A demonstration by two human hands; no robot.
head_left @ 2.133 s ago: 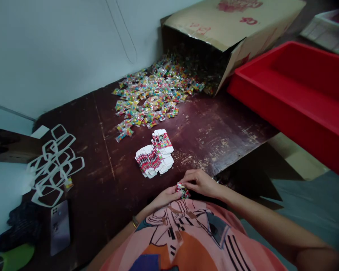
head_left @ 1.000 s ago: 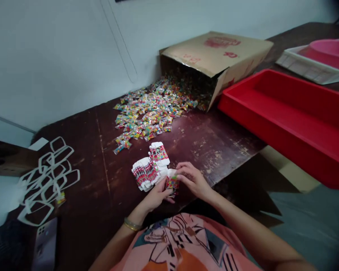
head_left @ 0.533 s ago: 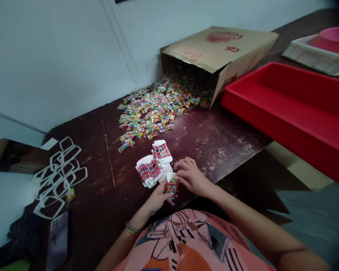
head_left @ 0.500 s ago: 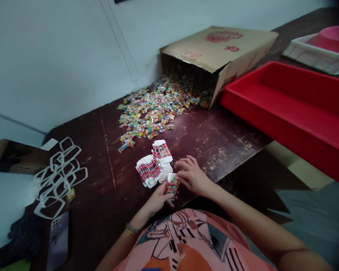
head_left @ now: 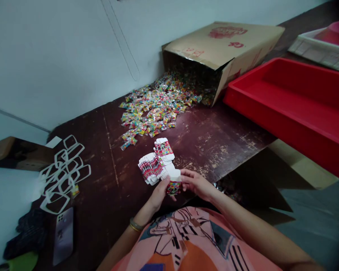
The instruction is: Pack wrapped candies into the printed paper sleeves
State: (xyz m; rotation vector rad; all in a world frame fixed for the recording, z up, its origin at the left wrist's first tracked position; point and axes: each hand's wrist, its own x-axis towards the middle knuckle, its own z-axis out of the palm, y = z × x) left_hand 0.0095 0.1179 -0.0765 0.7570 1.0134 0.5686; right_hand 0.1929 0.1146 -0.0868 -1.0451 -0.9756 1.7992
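Near the table's front edge, a small printed carton [head_left: 174,187], red with colourful dots, stands between my hands with a white flap up at its top. My left hand [head_left: 159,194] grips the carton from the left, its thumb on the near side. The fingers of my right hand [head_left: 197,183] close on the carton's right edge by the flap; the fingertips are partly hidden. Just beyond lie flat, overlapping cartons of the same print in two fanned stacks: one stack [head_left: 150,168] to the left and another [head_left: 164,149] farther back.
Small clear packets of coloured candies [head_left: 155,109] spill from a cardboard box [head_left: 214,45] lying on its side. A red tray [head_left: 285,113] sits at the right. On the left are pale loop-shaped bands [head_left: 56,201], a phone [head_left: 63,237], a dark cloth [head_left: 25,233] and a brown box [head_left: 22,152].
The carton in my hands has turned and shows a wider face, with its white flap more exposed. My right hand has shifted from its top to its right edge.
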